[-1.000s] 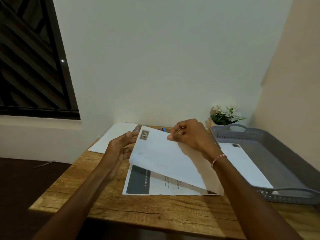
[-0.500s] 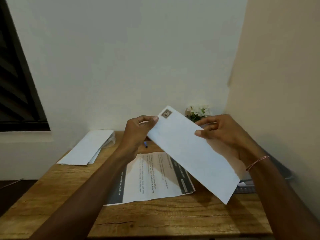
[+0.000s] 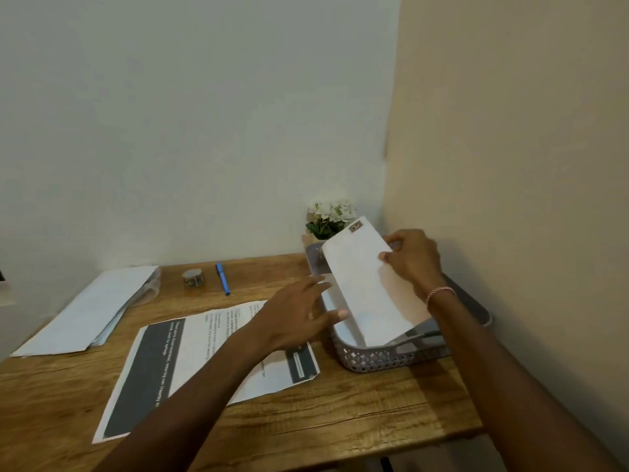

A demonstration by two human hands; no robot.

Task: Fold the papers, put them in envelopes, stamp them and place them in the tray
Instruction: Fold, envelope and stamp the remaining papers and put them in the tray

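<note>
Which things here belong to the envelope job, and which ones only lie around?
For the job: envelope in the right hand, tray, printed paper, pile of envelopes, small roll, perhaps stamps.
Only lying around: blue pen, flowers.

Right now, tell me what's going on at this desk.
The person's right hand pinches a stamped envelope, tilted, its lower end inside the grey tray. The left hand hovers open beside the tray, above an unfolded printed sheet on the table. A stack of envelopes, a small roll and a blue pen lie further back.
</note>
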